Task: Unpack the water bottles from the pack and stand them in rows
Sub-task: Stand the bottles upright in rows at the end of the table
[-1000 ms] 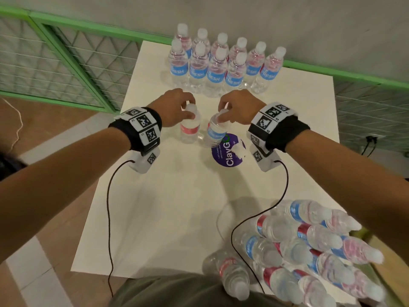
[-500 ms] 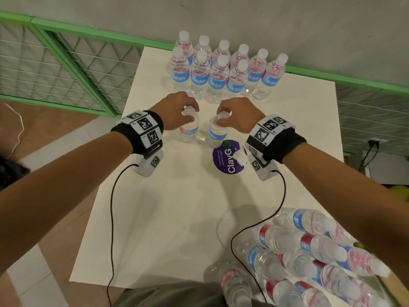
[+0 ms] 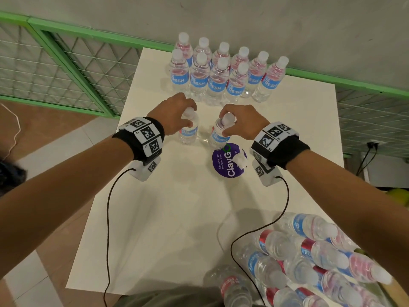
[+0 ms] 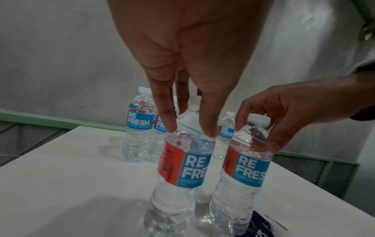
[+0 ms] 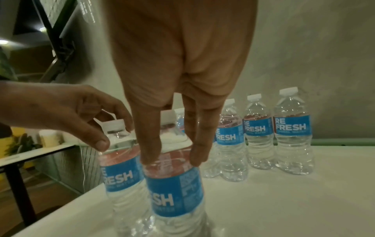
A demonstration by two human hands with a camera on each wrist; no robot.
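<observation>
On the white bench (image 3: 177, 218) two bottles stand upright side by side in the middle, each held from above at the shoulder just under its cap. The left hand (image 3: 174, 114) has its fingers and thumb curled down around the top of the left bottle (image 3: 188, 134); in the left wrist view its fingertips (image 4: 169, 126) press on the clear plastic just above the red and blue label. The right hand (image 3: 241, 120) grips the right bottle (image 3: 218, 136) the same way, thumb on the near side and fingers on the far side of the neck, with the white cap showing between them. The two bottles are close but not touching, and both bases look to be on the bench, though the wrist views blur there. Just beyond them, at the far edge by the wall, a group of standing bottles (image 3: 225, 72) forms two rows, six in the far row and four in the near row, labels facing this way. A round purple sticker (image 3: 228, 162) lies flat on the bench just near of the right bottle. At the near right corner the pack (image 3: 309, 262) of remaining bottles lies on its side, caps pointing right, in clear wrap.
</observation>
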